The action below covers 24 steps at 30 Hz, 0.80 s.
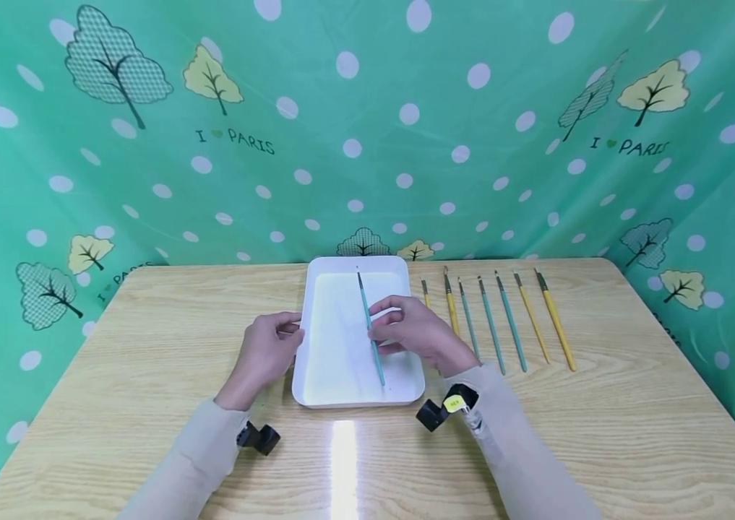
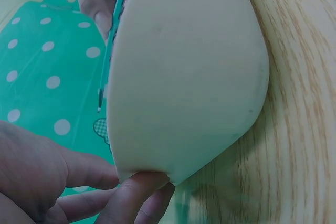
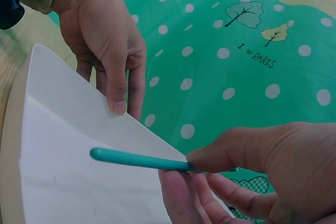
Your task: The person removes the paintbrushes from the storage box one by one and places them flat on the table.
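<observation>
A white rectangular tray (image 1: 334, 361) stands on the wooden table. Its left rim is pinched between the thumb and fingers of my left hand (image 1: 269, 345), as the left wrist view (image 2: 131, 198) also shows. Over the tray, my right hand (image 1: 414, 328) holds a teal paintbrush (image 1: 365, 300) between thumb and fingers. The brush's dark bristle tip points away, toward the tray's far side, and its rounded handle end points back toward me. In the right wrist view the teal handle (image 3: 136, 159) hangs above the tray's inside.
Right of the tray, several paintbrushes lie side by side, among them a teal one (image 1: 511, 325) and a thick yellow one (image 1: 556, 321). My right forearm partly covers some. A green dotted curtain (image 1: 315, 180) hangs behind the wooden table (image 1: 165, 347).
</observation>
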{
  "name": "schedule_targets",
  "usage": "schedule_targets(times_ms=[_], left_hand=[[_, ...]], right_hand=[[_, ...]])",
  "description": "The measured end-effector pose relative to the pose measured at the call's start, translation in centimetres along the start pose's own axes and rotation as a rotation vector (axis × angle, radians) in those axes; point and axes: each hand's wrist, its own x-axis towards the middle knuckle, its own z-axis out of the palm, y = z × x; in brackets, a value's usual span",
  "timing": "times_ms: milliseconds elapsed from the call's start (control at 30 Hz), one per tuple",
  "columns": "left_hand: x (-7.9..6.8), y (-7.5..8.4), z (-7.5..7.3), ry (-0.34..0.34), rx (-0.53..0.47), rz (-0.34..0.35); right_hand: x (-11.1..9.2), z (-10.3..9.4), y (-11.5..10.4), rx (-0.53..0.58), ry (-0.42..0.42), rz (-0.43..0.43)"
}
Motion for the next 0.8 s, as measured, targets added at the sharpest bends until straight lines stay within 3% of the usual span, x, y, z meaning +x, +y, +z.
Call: schedule_targets(times_ms=[800], left_hand=[[-0.1,-0.1,0.0,0.007,-0.002,0.015]], right_hand=[[-1.8,-3.5,1.1,-0.022,0.026,-0.028]])
